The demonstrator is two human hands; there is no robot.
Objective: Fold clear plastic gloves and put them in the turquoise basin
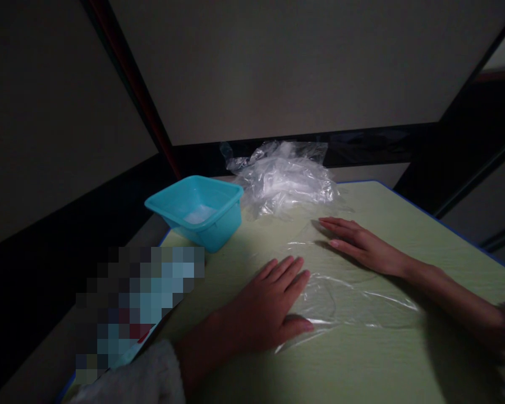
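Observation:
A clear plastic bag (pixel 353 306) lies flat on the pale green table, creased in places. My left hand (pixel 273 306) rests palm down on its left edge, fingers stretched and a little apart. Over the far part of the bag is my right hand (pixel 357 244), its fingers extended and the thumb held away from them. Whether the right fingertips press on the plastic or hover just above it, I cannot tell. Neither hand grips anything.
A turquoise plastic basin (pixel 219 224) with something whitish inside stands at the table's left edge. Behind the hands is a heap of crumpled clear bags (pixel 290 182). A blurred-out packet (pixel 147 314) lies at the left. The table (pixel 404 224) has a blue edge; dark-framed panels rise behind.

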